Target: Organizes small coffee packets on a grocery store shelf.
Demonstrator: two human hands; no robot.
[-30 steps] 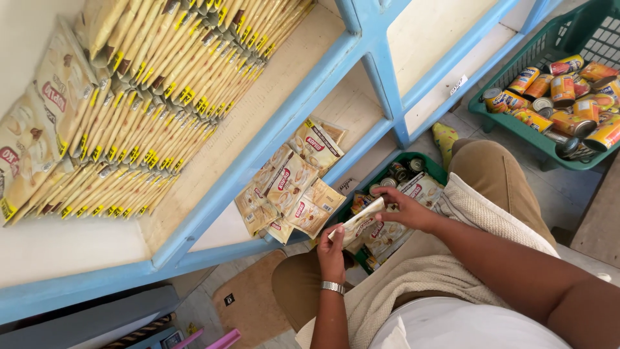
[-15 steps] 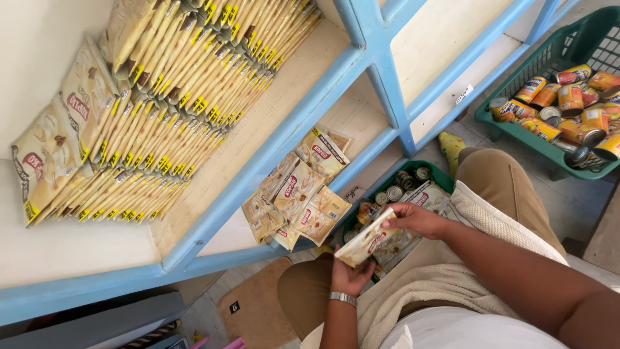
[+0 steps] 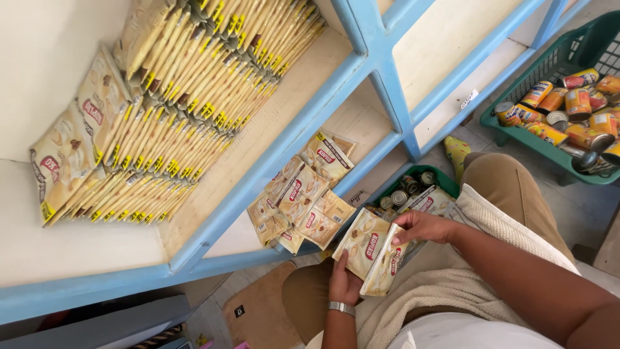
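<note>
My left hand (image 3: 345, 282) holds a small stack of cream and yellow flat packets (image 3: 373, 253) from below, over my lap. My right hand (image 3: 423, 227) rests on the top edge of the same stack, fingers curled over it. Just beyond the hands sits a small green basket (image 3: 445, 183) with tins and more packets in it. Several loose packets (image 3: 303, 200) lie on the lower shelf to the left of my hands. On the upper shelf a long row of the same packets (image 3: 174, 103) stands on edge.
A blue-framed shelf unit (image 3: 361, 71) with pale boards fills the upper frame. A larger green basket (image 3: 516, 139) of orange and yellow tins stands on the floor at the right. A piece of cardboard (image 3: 258, 317) lies on the floor below the shelf.
The packets were lifted out of the small basket and now sit gathered as a stack in both hands, turned more face-up. The view has shifted slightly.
</note>
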